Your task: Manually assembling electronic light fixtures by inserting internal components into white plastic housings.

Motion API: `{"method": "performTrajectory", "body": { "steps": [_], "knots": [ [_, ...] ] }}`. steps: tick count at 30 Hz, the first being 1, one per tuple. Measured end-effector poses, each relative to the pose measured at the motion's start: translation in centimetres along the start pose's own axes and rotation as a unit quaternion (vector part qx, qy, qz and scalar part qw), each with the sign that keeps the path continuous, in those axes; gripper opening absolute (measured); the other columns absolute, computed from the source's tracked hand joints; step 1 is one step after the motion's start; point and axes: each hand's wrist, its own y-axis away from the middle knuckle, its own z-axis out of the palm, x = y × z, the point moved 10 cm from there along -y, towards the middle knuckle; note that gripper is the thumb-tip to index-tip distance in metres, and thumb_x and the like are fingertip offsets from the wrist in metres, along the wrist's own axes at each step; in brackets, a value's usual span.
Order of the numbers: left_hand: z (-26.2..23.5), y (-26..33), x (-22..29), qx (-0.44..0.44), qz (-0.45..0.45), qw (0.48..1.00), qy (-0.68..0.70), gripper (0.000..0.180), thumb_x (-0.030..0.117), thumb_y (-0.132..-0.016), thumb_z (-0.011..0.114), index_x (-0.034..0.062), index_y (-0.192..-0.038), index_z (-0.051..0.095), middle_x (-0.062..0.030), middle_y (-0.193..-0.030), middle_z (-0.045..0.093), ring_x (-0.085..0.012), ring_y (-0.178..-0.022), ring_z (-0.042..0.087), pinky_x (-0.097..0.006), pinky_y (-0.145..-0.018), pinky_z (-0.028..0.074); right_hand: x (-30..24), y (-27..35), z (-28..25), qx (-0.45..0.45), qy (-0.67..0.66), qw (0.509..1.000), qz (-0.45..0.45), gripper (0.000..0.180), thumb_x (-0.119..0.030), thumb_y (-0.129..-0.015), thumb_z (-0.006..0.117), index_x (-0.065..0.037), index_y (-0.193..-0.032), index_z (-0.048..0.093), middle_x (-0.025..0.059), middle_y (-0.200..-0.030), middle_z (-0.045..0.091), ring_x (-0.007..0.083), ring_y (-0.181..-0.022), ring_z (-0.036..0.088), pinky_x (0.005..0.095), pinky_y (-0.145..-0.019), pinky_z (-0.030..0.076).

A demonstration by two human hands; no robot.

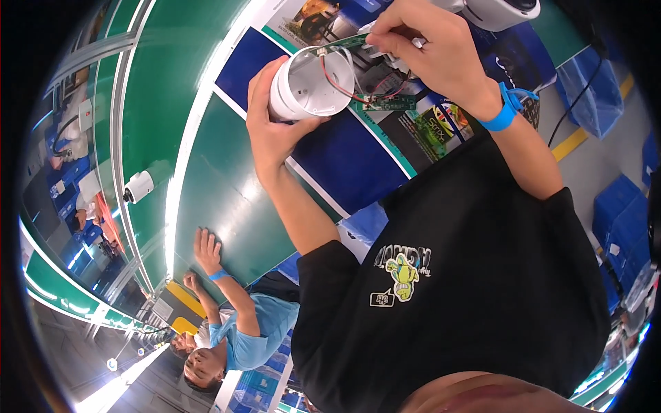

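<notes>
My left hand (272,131) is wrapped round a white cylindrical housing (295,103), its open end turned to the right. A narrow green circuit board (354,41) lies across the upper edge of that opening. The fingertips of my right hand (423,45) pinch the board's right end, partly hiding it. Red and black wires (334,84) run from inside the housing to a second green circuit board (389,103), which hangs just right of the opening. A blue band (508,109) circles my right wrist.
Printed sheets (437,131) and dark blue panels (351,162) cover the green work surface (231,162) below my hands. A white camera (499,10) stands at the upper right, another camera (139,186) further left. A co-worker's hand (206,249) rests on the surface. Blue bins (623,213) stand at right.
</notes>
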Motion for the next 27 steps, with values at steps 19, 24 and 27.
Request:
{"method": "performTrajectory", "body": {
  "steps": [19,24,27],
  "knots": [
    [0.0,0.0,-0.4,0.003,-0.017,1.000,0.023,0.085,0.003,-0.040,0.084,0.0064,-0.120,0.056,-0.0074,-0.121,0.053,-0.0223,-0.110,0.053,-0.034,-0.094,0.044,-4.2,-0.3,2.4,-0.191,0.131,0.929,-0.289,0.012,-0.002,-0.072,0.055,0.000,-0.083,0.051,0.0129,-0.083,0.047,0.0318,-0.069,0.055,0.0381,-0.058,0.045],
    [-0.3,0.3,-0.2,0.006,-0.014,1.000,0.004,0.085,0.003,-0.040,0.085,0.0058,-0.121,0.056,-0.0075,-0.121,0.053,-0.0225,-0.110,0.053,-0.034,-0.094,0.044,-3.9,-1.7,4.3,-0.292,0.173,0.922,-0.189,0.008,-0.003,-0.072,0.057,0.000,-0.079,0.053,0.0133,-0.083,0.050,0.0317,-0.068,0.057,0.0381,-0.059,0.047],
    [0.4,-0.3,0.0,-0.005,-0.007,1.000,0.009,0.087,0.006,-0.039,0.087,0.0056,-0.120,0.056,-0.0079,-0.121,0.053,-0.0228,-0.110,0.052,-0.035,-0.093,0.044,-4.5,-2.4,5.0,-0.292,0.219,0.905,-0.220,0.005,-0.004,-0.071,0.059,0.000,-0.075,0.057,0.0134,-0.081,0.053,0.0307,-0.070,0.060,0.0371,-0.060,0.049]
  ]
}}
